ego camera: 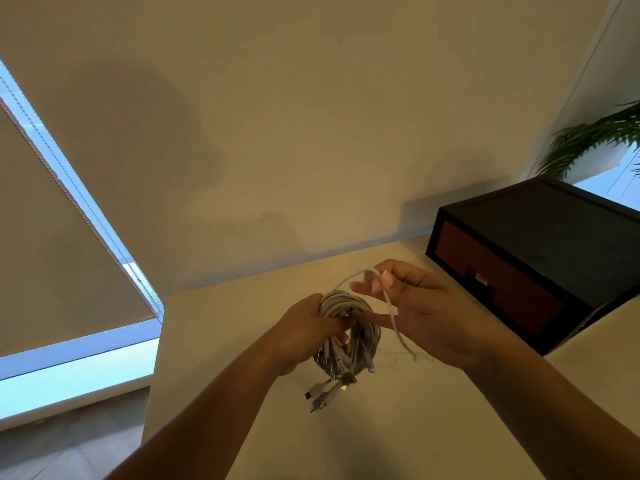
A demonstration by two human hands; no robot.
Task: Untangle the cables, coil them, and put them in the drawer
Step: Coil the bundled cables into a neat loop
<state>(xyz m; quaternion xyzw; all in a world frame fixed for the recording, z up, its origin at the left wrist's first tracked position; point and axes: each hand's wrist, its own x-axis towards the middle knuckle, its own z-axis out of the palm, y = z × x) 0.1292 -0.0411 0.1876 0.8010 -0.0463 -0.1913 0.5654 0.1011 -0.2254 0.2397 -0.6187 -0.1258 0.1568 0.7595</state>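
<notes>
A bundle of white cables (360,336) hangs coiled above the pale table (398,438). My left hand (308,332) grips the bundle at its upper left, fingers curled through the loops. Several plug ends (322,393) dangle below it. My right hand (426,315) is just to the right and pinches a loose white cable end (389,304) between thumb and fingers, lifted clear of the coil. The black drawer box (540,258) with its brown drawer front (498,282) stands on the table at the right, and the drawer is closed.
A plain wall rises behind the table. A window with a lowered blind (52,237) is at the left, beyond the table's left edge. A green plant (595,140) leans in behind the drawer box.
</notes>
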